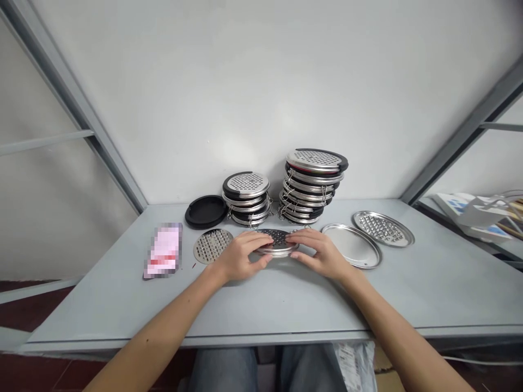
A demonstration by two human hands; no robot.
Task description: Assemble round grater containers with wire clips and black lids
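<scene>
A round metal grater [278, 242] with a perforated top and a shiny rim is held just above the table, between both hands. My left hand [244, 256] grips its left edge, fingers on top and thumb along the near side. On the opposite edge, my right hand [319, 251] closes the same way. A flat perforated grater disc [212, 246] lies beside my left hand. To the right of my right hand rest a shallow round metal tray [353, 247] and a separate metal grater plate [384, 228].
Two stacks of round graters with clips, a shorter stack [247, 198] and a taller stack [312, 188], stand near the wall. A black round base [206, 211] and a pink pixelated item [163, 250] lie left. Grey metal posts [118, 169] frame the table [429, 288].
</scene>
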